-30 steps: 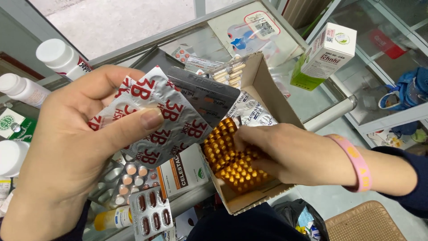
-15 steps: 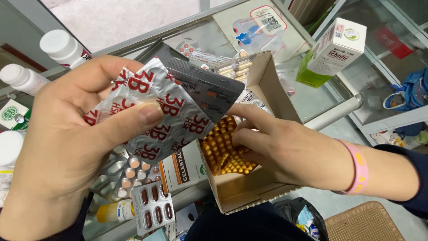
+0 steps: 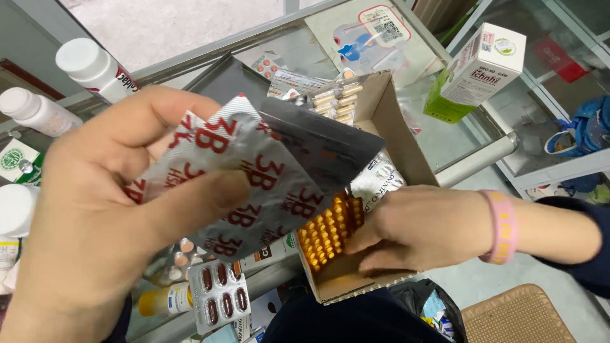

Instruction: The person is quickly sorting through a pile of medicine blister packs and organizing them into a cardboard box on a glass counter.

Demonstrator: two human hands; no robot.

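The right hand (image 3: 419, 228) has sunk deeper into the box (image 3: 387, 121), fingers apparently pinching orange blisters (image 3: 327, 232); the left hand (image 3: 95, 216) clamps silver strips (image 3: 254, 171).

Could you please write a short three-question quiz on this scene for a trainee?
1. What does the left hand hold?
2. True or false: the right hand is inside the cardboard box.
3. What colour are the pill strips at the right hand's fingers: A blue, B orange, C green?

Key: 1. Silver foil blister sheets with red print. 2. True. 3. B.
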